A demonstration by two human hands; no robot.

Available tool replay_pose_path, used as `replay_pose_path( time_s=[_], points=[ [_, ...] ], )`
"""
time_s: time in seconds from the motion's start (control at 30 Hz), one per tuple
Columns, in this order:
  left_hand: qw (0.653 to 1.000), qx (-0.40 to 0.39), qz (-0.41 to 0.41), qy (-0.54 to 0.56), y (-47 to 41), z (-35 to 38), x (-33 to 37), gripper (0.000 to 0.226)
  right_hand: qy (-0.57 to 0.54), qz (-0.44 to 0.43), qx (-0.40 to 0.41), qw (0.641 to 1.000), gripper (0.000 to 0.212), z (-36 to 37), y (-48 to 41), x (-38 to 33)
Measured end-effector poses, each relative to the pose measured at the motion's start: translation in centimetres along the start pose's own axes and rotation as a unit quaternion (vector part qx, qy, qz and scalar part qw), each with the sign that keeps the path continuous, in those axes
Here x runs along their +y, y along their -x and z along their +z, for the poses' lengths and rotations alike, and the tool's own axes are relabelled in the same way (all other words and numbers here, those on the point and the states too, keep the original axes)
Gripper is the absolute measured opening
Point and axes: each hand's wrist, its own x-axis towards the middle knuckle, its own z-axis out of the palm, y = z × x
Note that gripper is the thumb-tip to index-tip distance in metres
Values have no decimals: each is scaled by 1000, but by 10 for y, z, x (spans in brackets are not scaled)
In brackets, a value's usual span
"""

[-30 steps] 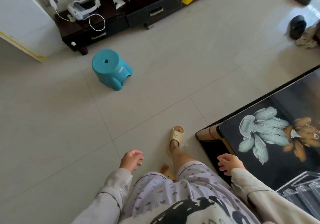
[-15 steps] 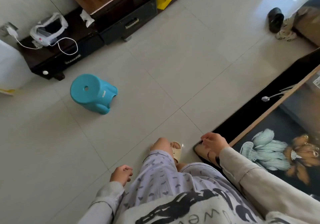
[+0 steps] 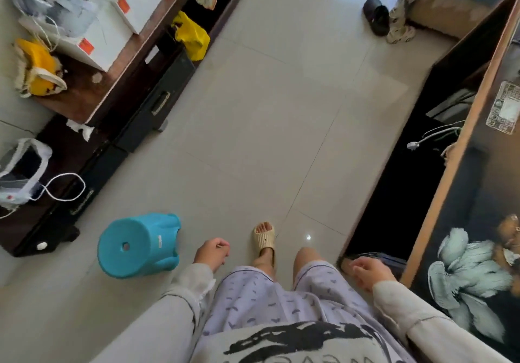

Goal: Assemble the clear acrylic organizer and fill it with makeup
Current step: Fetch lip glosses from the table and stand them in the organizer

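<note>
Person stood on the tiled floor (image 3: pixel 267 137), camera looking down past the torso. Left hand (image 3: pixel 211 254) hung at the side, fingers loosely curled, nothing in it. Right hand (image 3: pixel 371 274) was motion-blurred, also loosely curled and empty as far as could be seen. It hung just beside the near corner of the table (image 3: pixel 461 149); contact with the corner could not be told.

The clear acrylic organizer was not in view, and no acrylic panels or makeup showed anywhere in the frame. Its position therefore could not be told from this view.

Key relation: the table, with a dark glossy top with a flower print and a wooden edge strip, lay entirely on the person's right. Its long edge ran away from the body toward the top of the frame. The right hand was clearly the nearer one. The left hand was well apart from the table, with both legs between them, and sat closer to the blue stool (image 3: pixel 138 246) tipped on the floor. A low dark cabinet (image 3: pixel 92 104) with boxes and bags ran along the far left.

Judgement: no assembly step was under way and the task looked unstarted from here. Any reach for parts on the table would probably need a turn to the right, right hand leading.

One foot in a beige slipper (image 3: pixel 264 236) pointed straight ahead, parallel to the table edge, not toward it.
</note>
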Motion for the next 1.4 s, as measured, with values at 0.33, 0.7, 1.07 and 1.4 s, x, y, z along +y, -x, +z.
replay_pose_path(
  time_s=[0.33, 0.7, 1.07, 1.4],
  points=[
    [990, -25, 74, -118, -63, -53, 141, 20, -89, 59, 33, 994, 22, -19, -14, -20],
    [973, -66, 29, -221, -95, -10, 242, 14, -224, 54, 61, 971, 25, -148, -91, -85],
    [956, -78, 93, -266, -125, 40, 401, 25, -260, 26, 87, 961, 26, -274, -139, -121],
    [913, -110, 176, -351, -159, 77, 609, 13, -413, 178, 110, 887, 23, -310, -188, -123]
  ],
)
